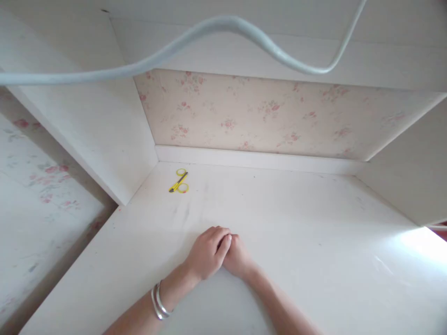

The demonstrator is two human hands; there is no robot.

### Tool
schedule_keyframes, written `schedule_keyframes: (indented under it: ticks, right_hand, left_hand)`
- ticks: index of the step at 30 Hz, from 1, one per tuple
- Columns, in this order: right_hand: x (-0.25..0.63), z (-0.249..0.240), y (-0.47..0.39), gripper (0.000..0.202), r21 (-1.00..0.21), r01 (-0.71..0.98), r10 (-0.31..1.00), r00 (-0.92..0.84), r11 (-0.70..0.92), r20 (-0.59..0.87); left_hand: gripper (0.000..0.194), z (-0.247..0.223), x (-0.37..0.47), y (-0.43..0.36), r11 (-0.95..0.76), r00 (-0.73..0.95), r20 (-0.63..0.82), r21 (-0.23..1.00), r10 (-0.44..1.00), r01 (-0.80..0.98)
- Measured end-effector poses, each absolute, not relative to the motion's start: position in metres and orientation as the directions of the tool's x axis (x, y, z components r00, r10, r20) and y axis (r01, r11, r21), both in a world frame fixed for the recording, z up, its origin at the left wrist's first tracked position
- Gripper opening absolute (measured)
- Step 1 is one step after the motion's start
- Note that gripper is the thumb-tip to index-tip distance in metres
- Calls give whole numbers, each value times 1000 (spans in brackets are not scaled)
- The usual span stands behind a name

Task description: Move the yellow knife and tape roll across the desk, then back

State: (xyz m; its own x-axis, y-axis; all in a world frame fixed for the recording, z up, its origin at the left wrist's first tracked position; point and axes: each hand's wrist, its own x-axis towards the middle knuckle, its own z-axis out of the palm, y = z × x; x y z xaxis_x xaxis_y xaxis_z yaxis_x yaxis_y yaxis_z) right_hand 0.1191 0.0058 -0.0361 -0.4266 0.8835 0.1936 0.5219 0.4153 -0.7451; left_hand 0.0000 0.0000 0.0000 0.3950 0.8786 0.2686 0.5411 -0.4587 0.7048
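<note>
My left hand (206,252) is wrapped over my right hand (239,258) on the white tabletop, its fingers closed around it. Two silver bangles (159,301) circle my left wrist. The right hand's fingers are mostly hidden under the left, so their pose cannot be made out. Beyond the hands, to the left, lies a yellow and black utility knife (179,182). It sits between two thin yellow rings, an upper ring (177,171) and a lower ring (187,188), which look like small tape rolls. Neither hand touches these.
The white tabletop (296,223) carries dark smudges. White side panels stand at the left (101,130) and right (412,163), with floral wallpaper (244,111) at the back. A pale cable (223,23) crosses the top of the view, near the camera. Bright light falls at the right edge.
</note>
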Motion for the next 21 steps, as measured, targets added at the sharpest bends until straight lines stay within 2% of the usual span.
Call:
schedule_keyframes:
  ticks: [9, 21]
  right_hand:
    - [119, -41, 6, 21, -723, 534, 879, -422, 437, 220]
    - [119, -40, 5, 22, -697, 583, 887, -428, 419, 175]
  left_hand:
    - [29, 0, 0, 0, -463, 402, 266, 695, 876, 550]
    - [31, -3, 0, 0, -481, 412, 277, 675, 868, 560]
